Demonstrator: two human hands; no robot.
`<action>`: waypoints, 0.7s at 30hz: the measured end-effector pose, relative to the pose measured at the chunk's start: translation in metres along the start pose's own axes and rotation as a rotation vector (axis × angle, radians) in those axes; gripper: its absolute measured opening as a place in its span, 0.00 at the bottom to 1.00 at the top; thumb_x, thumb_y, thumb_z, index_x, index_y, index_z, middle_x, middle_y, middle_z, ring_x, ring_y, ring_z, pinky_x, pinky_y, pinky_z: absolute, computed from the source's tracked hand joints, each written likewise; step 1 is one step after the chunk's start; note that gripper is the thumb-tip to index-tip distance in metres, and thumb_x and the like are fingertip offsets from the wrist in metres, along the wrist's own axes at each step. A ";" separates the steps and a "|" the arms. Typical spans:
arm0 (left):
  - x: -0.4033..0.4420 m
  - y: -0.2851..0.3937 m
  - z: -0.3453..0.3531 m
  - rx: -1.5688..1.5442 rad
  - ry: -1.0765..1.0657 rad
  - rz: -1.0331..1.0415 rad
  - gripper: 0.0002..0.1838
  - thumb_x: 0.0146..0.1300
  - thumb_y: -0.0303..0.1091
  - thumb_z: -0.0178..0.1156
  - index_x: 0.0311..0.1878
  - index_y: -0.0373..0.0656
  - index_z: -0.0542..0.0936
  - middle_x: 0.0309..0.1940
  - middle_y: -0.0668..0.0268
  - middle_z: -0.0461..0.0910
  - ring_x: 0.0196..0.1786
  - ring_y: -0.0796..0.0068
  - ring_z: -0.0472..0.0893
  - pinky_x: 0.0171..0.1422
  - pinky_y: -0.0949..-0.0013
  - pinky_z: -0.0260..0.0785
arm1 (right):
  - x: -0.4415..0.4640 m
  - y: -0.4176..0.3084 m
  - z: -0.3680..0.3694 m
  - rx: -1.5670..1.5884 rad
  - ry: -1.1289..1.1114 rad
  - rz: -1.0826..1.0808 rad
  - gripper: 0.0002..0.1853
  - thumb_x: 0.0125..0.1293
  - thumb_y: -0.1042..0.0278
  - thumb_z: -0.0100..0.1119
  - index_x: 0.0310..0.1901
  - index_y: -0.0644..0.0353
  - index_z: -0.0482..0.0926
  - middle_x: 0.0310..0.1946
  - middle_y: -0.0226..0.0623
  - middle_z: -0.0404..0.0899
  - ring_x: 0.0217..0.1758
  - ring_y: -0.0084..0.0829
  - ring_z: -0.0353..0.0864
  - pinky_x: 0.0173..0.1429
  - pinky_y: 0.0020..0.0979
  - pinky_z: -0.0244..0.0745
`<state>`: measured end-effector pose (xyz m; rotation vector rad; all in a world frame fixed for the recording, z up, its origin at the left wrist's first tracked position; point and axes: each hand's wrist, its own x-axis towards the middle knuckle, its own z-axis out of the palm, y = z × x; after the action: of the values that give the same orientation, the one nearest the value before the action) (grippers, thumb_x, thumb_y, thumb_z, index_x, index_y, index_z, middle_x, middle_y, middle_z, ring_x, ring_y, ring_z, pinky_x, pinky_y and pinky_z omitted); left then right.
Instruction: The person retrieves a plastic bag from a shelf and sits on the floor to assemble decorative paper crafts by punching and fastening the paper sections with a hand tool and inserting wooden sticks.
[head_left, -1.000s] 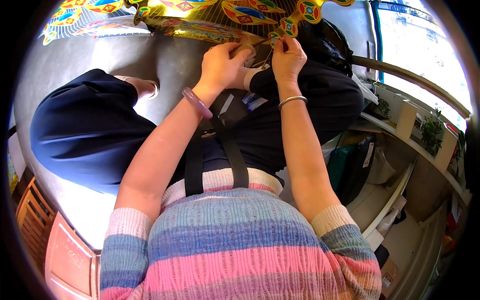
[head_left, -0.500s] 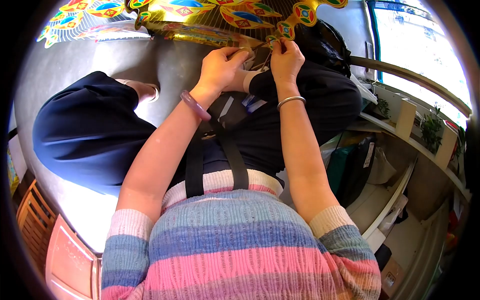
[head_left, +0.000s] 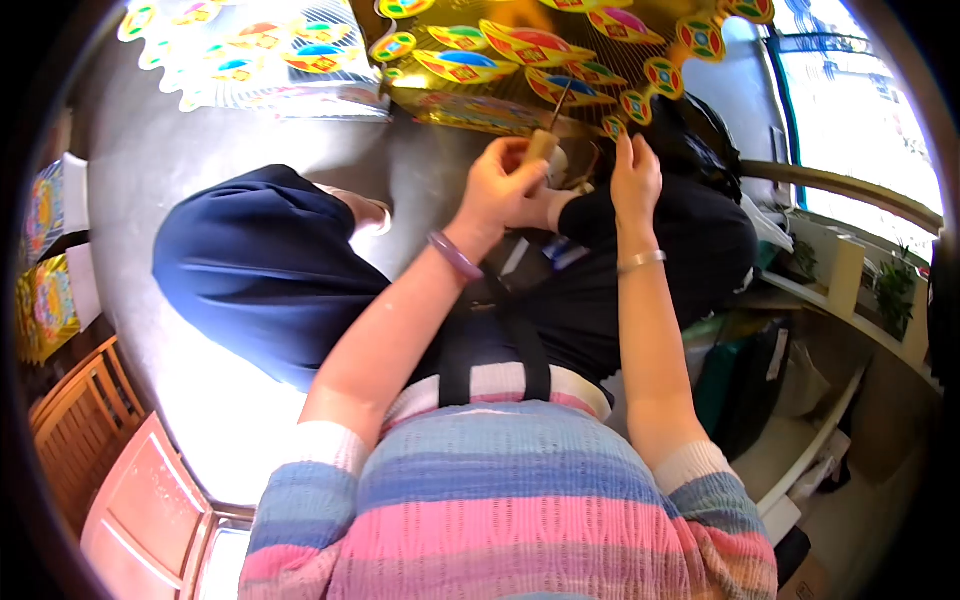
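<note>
My left hand, with a purple bangle on its wrist, is closed around the wooden handle of an awl. The awl's thin metal shaft points up in front of the gold decorated sheet. My right hand, wearing a silver bangle, has its fingers pinched together at the sheet's scalloped lower right edge, by a small round motif. Whatever lies between those fingertips is too small to make out. Bright red, yellow and blue patterns cover the shiny sheet.
A silver decorated sheet adjoins the gold one on the left. Behind my right hand is a black plastic bag. A wooden chair and a reddish panel stand at lower left. Plants line the ledge at right.
The awl now shows clearly, upright in my left hand, which has come away from the sheet's edge. My right hand stays by the edge. The whole view has shifted.
</note>
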<state>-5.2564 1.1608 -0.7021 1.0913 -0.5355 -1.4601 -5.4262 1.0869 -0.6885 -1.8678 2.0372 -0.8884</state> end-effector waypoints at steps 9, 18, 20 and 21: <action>-0.013 0.013 0.005 0.440 -0.098 0.202 0.12 0.56 0.26 0.61 0.44 0.37 0.77 0.35 0.64 0.82 0.40 0.79 0.80 0.44 0.75 0.73 | -0.053 -0.048 -0.007 0.784 -0.516 0.245 0.11 0.61 0.73 0.59 0.45 0.65 0.75 0.37 0.32 0.79 0.41 0.19 0.76 0.46 0.22 0.72; 0.072 0.045 -0.144 1.101 0.780 0.463 0.23 0.45 0.40 0.73 0.41 0.40 0.76 0.36 0.57 0.78 0.40 0.58 0.77 0.47 0.59 0.69 | 0.007 -0.043 -0.173 0.886 0.272 -0.138 0.13 0.67 0.72 0.53 0.51 0.65 0.70 0.37 0.36 0.79 0.40 0.25 0.78 0.48 0.26 0.74; 0.069 0.058 -0.128 1.124 0.724 0.403 0.18 0.49 0.40 0.71 0.39 0.39 0.80 0.34 0.60 0.83 0.35 0.64 0.82 0.43 0.64 0.73 | 0.014 -0.003 -0.208 0.895 0.447 -0.001 0.13 0.68 0.68 0.53 0.51 0.63 0.71 0.38 0.36 0.79 0.37 0.23 0.77 0.45 0.24 0.73; 0.078 0.053 -0.141 1.184 0.722 0.414 0.17 0.50 0.39 0.70 0.40 0.39 0.81 0.36 0.59 0.83 0.37 0.64 0.82 0.44 0.63 0.72 | 0.012 0.013 -0.218 0.851 0.476 0.078 0.14 0.67 0.66 0.55 0.52 0.61 0.71 0.38 0.35 0.80 0.36 0.21 0.76 0.43 0.23 0.72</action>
<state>-5.1006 1.1119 -0.7469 2.1182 -1.0398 -0.2038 -5.5597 1.1342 -0.5216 -1.1624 1.5003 -1.9229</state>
